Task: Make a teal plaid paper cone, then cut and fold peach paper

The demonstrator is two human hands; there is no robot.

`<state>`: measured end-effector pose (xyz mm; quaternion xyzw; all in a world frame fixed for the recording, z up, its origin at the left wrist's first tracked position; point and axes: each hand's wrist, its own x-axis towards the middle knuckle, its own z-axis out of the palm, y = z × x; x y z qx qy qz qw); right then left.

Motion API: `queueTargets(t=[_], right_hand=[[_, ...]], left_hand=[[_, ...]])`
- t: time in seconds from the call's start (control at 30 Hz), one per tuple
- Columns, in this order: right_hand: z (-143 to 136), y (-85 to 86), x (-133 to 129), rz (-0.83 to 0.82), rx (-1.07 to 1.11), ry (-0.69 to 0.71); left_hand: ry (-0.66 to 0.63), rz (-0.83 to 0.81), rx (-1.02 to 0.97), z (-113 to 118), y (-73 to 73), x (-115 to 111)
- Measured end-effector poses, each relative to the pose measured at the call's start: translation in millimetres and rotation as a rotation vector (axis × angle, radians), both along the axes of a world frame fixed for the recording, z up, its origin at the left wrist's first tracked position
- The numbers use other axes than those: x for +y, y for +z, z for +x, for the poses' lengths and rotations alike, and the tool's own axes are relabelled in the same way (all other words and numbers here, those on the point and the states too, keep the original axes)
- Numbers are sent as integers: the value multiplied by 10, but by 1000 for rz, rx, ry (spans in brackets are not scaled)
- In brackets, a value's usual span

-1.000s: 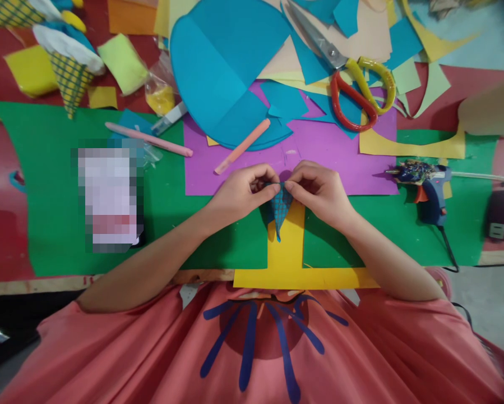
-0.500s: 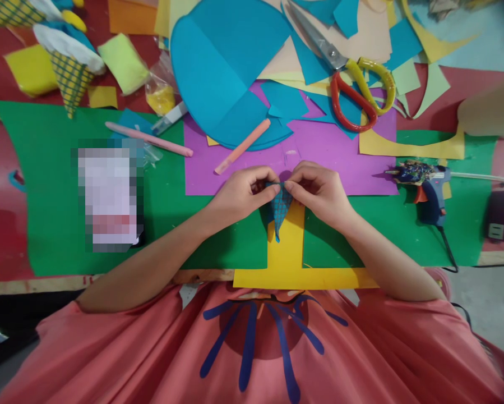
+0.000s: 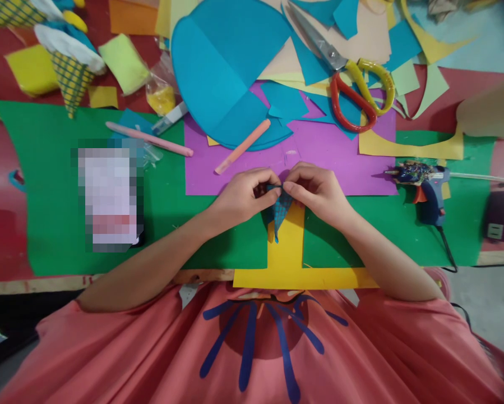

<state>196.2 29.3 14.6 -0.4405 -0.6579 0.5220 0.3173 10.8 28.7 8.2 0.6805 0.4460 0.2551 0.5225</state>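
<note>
Blue checked cone (image 3: 282,212) above yellow strip (image 3: 286,249), tip approx. 6 o'clock; L hand (image 3: 247,193), R hand (image 3: 319,193) pinch top edge, 11 & 1 o'clock. Prob. light, soft, crushable; best held by edge.

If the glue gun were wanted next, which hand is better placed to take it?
Probably the right hand: the glue gun lies to the right, farther from the left hand. Both now pinch the blue checked piece.

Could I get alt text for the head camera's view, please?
Left hand and right hand pinch a pointed blue checked piece over a yellow sheet. Beyond lie scissors and a blue disc; a glue gun lies to the right.
</note>
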Motion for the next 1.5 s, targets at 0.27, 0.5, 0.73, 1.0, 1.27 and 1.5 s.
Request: queueTargets(t=[0.27,0.5,0.73,1.0,1.27,1.5], right_hand=[[-29,-14,-5,-10,-31,-15],[-24,24,-3,-40,129,-223],[-11,-41,-6,-187,280,-497],[39,-41,14,-259,331,-402],[85,-31,20,-220,270,-348],[116,-102,29,-177,269,-352]], left_hand=[[-18,64,48,19,37,-12],[124,131,-84,6,-36,-33],[126,98,-33,0,-30,-100],[226,-19,-194,-63,-16,10],[312,-114,-269,-58,-76,24],[355,-87,-275,-69,-80,36]])
